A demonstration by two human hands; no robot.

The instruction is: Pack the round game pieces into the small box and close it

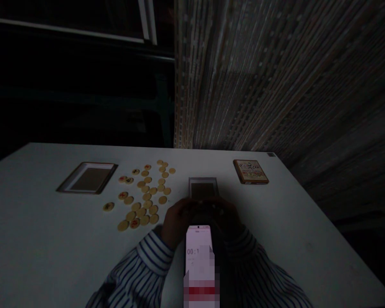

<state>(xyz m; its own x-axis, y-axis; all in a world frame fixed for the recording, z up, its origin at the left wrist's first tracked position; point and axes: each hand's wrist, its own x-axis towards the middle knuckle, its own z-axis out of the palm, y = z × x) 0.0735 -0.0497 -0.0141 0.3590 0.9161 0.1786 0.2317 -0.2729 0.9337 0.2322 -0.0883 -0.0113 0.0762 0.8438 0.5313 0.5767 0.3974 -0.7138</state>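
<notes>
The scene is very dark. My left hand and my right hand meet in the middle of the white table, fingers curled together just in front of a small dark open box. What the fingers hold is hidden in shadow. Both sleeves are striped. A lit phone showing a timer stands upright between my forearms. To the left of my hands lie several round yellow game pieces scattered on the table, some with red marks.
An open shallow box lid or tray lies at the left back. A closed printed box sits at the right back. A woven curtain or wall rises behind the table. The table's right edge falls off into darkness.
</notes>
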